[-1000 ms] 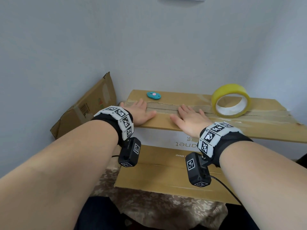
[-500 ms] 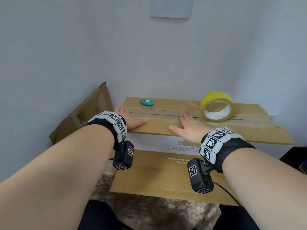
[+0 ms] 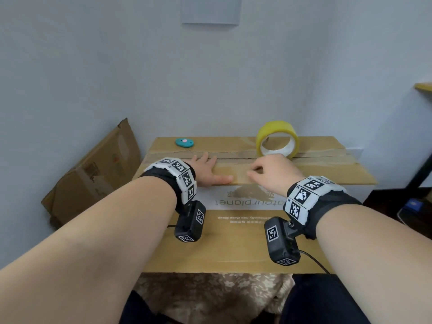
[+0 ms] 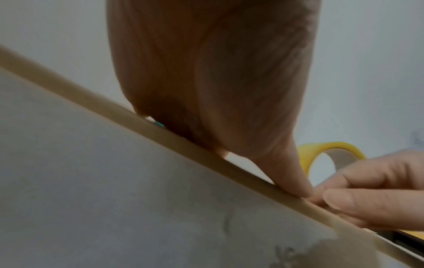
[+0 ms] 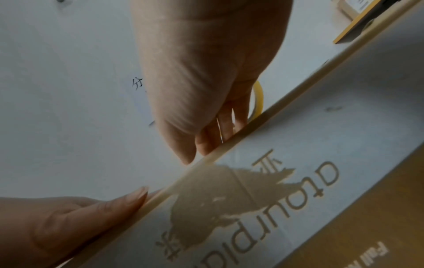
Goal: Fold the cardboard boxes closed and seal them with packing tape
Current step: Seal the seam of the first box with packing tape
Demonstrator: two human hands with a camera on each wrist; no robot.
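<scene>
Now the right hand (image 3: pixel 271 171) has curled its fingers; before, they lay flat. Its fingertips touch the box (image 3: pixel 304 170) top near the front edge and hold nothing. The left hand (image 3: pixel 207 170) lies flat with straight fingers, thumb along that same edge, close to the right thumb. A seam runs across the top just past the fingers. The tape (image 3: pixel 277 142) stands on its rim right behind the right hand. A small blue cutter (image 3: pixel 184 142) lies near the far left corner. To the right the top is bare. A flat carton (image 3: pixel 93 174) leans on the left wall.
</scene>
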